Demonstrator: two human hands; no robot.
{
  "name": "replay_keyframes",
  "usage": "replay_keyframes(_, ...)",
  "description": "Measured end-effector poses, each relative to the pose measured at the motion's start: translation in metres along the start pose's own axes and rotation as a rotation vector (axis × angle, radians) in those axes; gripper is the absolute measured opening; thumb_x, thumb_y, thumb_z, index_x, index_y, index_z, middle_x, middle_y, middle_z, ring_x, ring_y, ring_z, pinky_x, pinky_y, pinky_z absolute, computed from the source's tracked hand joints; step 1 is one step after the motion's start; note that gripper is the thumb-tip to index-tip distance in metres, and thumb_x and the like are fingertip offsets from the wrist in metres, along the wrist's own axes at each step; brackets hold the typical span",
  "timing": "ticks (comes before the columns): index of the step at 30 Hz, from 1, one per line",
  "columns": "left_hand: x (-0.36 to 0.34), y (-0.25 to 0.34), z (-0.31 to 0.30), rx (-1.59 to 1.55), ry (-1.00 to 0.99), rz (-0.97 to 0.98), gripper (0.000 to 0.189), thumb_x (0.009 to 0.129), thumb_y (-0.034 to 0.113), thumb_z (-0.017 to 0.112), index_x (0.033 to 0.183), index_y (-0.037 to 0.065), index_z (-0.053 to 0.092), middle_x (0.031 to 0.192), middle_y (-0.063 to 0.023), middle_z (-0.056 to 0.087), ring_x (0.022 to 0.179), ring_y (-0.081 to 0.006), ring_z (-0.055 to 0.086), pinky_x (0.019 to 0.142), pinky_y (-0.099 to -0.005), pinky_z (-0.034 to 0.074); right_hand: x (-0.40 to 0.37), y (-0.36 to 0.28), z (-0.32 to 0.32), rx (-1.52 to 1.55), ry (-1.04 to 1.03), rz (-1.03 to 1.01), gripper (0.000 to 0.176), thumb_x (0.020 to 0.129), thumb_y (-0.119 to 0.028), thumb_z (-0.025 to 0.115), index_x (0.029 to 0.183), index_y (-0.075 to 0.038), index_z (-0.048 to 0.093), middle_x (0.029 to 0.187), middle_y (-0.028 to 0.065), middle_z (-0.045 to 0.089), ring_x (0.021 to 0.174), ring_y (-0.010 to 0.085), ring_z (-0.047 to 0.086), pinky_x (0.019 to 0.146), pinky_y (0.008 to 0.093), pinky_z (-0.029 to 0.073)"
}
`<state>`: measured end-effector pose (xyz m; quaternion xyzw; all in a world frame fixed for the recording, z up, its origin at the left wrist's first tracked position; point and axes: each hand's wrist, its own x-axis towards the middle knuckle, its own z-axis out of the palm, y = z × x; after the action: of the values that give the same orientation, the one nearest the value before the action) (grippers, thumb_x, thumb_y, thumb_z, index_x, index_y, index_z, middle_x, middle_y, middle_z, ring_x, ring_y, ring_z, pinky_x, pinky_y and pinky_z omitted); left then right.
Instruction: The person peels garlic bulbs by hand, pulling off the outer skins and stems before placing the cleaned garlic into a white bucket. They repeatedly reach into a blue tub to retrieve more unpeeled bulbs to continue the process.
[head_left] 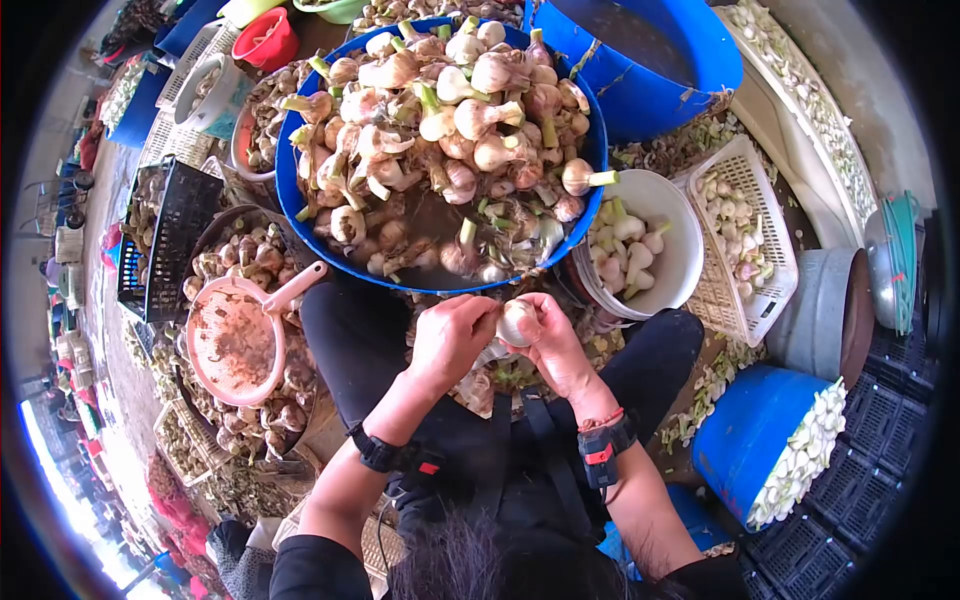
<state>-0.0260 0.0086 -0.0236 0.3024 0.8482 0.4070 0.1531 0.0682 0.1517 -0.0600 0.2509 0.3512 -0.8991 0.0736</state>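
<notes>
Between my knees, my right hand [553, 343] is wrapped round a pale, peeled-looking garlic bulb [516, 324]. My left hand [452, 342] is closed in a pinch at the bulb's left side; whatever its fingertips grip is hidden. Just beyond both hands stands a large blue tub [440, 287], heaped with unpeeled garlic bulbs [470, 118] with cut stems, some sitting in murky water. To the right of it, a white bucket [682, 235] contains clean white garlic bulbs [628, 245]. Scraps of garlic skin lie below my hands.
A pink strainer [236, 340] rests on garlic at the left, near a black crate [180, 240]. At right are a cream basket [765, 285] of garlic, a tipped blue barrel [735, 435] with white garlic, and a metal bucket [815, 305]. Another blue tub [640, 100] holds dark water.
</notes>
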Motion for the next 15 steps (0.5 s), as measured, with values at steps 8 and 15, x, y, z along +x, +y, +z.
replay_keyframes(8, -0.014, -0.013, 0.020, -0.768, -0.066, -0.460, 0.022, 0.088, 0.015, 0.060, 0.101, -0.002, 0.058, 0.083, -0.0021, 0.059, 0.076, -0.0073, 0.052, 0.067, -0.0263, 0.044, -0.004, -0.006, 0.004, -0.104, -0.077, -0.172, 0.065, 0.074, -0.017, 0.076, 0.127, -0.002, 0.042, 0.114, 0.0042, 0.051, 0.106, 0.0120, 0.051, 0.090, 0.0273, 0.044)
replay_keyframes(15, -0.016, -0.020, 0.031, -0.640, 0.094, -0.472, 0.017, 0.087, 0.014, 0.061, 0.089, -0.003, 0.062, 0.076, -0.0025, 0.062, 0.067, -0.0064, 0.054, 0.060, -0.0241, 0.045, -0.006, 0.001, 0.010, -0.442, 0.030, -0.372, 0.052, 0.072, -0.006, 0.071, 0.120, -0.002, 0.051, 0.119, 0.0054, 0.043, 0.111, 0.0154, 0.046, 0.090, 0.0268, 0.043)
